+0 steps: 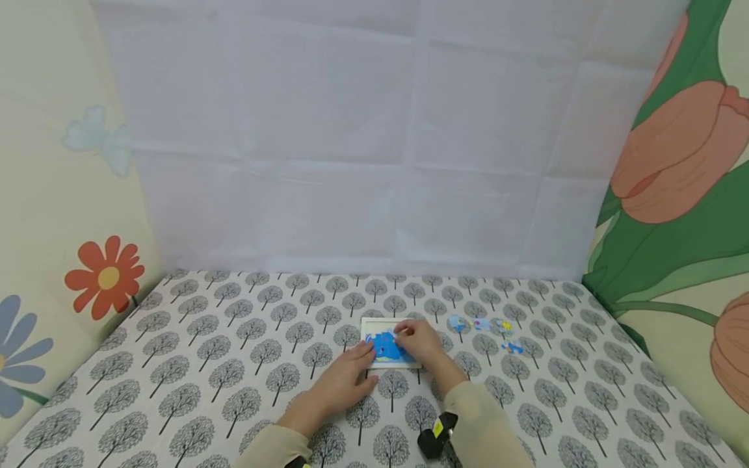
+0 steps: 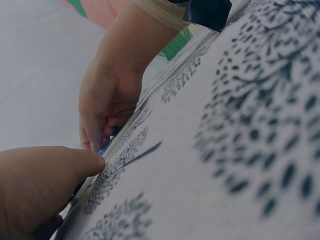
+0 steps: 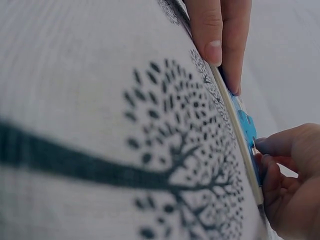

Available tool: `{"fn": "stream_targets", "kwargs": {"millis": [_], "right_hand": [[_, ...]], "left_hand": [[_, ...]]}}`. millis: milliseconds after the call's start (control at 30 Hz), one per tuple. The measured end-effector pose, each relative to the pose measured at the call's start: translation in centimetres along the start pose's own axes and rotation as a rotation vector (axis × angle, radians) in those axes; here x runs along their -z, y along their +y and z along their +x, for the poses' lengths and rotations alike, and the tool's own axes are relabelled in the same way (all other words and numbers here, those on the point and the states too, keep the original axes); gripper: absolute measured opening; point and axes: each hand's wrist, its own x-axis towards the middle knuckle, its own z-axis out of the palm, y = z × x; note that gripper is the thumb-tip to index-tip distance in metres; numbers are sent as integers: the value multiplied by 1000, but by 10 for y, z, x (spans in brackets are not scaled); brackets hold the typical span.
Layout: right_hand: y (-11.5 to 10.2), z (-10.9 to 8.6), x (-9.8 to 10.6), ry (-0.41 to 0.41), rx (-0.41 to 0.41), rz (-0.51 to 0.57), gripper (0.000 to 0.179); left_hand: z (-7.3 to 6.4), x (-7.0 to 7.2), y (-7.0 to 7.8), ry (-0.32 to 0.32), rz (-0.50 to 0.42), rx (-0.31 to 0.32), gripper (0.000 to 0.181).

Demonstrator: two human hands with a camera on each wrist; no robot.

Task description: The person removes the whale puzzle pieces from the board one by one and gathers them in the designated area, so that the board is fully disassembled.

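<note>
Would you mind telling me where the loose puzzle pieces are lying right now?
In the head view, the loose puzzle pieces lie on the tree-patterned cloth, just right of the puzzle tray and beyond the right hand.

A creased white sheet (image 1: 374,130) hangs behind the desk (image 1: 175,390), whose cloth bears grey trees; flowered panels (image 1: 673,162) stand either side.

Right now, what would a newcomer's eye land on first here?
Probably the two hands meeting at the small white-framed puzzle board with its bright blue picture, near the middle of the tree-print cloth. The left hand rests at the board's left edge, while the right hand curls its grip over the blue piece. A few loose pieces lie on the cloth just to the right.
</note>
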Motion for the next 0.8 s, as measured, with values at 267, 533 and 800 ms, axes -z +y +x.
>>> {"fn": "stream_targets", "kwargs": {"millis": [267,533,800], "right_hand": [[1,2,-2,5,38,17,8],[3,5,-4,-2,27,75,8],[6,8,-5,16,30,162,7]], "left_hand": [[1,1,0,-10,2,6,49],[-1,1,3,-5,-1,0,50],[-2,-2,1,60,11,-69,51]]}}
